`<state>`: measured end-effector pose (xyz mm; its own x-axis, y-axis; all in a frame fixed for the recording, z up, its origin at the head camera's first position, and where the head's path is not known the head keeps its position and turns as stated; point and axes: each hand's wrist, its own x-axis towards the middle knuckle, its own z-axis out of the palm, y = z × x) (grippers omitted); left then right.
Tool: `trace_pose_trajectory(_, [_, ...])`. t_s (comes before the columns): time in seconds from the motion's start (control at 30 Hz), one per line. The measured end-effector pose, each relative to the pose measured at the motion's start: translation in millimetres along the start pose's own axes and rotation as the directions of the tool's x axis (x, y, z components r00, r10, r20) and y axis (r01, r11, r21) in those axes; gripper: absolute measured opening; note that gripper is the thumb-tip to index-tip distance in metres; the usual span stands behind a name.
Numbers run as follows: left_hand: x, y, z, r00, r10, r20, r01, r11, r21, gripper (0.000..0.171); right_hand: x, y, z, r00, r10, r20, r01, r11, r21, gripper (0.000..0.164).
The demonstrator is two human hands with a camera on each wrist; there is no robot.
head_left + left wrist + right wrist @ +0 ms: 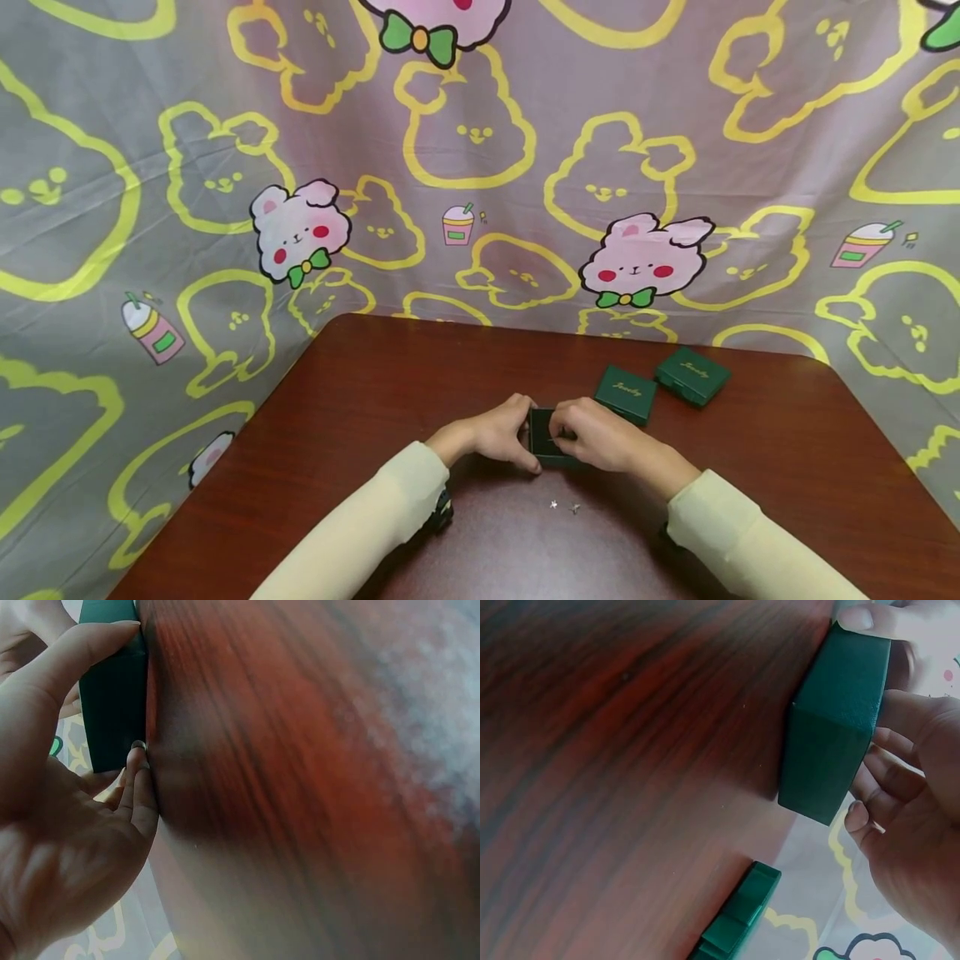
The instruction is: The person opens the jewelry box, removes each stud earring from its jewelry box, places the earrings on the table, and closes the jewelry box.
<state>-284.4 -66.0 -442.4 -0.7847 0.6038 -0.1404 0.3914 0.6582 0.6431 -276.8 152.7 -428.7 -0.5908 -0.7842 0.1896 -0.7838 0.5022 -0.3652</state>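
A dark green jewelry box (558, 460) lies open on the table, its black interior facing up. My left hand (495, 433) grips its left side, the thumb at the near corner and the fingers round the far one. In the left wrist view, thumb and fingertips press the box's green wall (112, 712). My right hand (600, 433) reaches over the box with bent fingers down at the black interior; I cannot tell what is between its fingertips. Two tiny silvery pieces, one star-shaped (553, 504) and one beside it (574, 508), lie on the table in front.
Behind the right hand is a green box (626, 393) with gold lettering. Farther right sits another such box (692, 377), with a clasp on its front. The brown wooden table (360, 392) ends at a patterned curtain (510, 267) at the back and sides.
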Motion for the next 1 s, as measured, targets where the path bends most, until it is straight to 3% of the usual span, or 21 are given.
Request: trace_pose_trajectory(1.0, [0.2, -0.7, -0.1, 1.0, 0.002, 0.012, -0.002, 1.0, 0.012, 0.074, -12, 2, -12, 1.0, -0.005, -0.016, 0.005, 1.0, -0.007, 0.011])
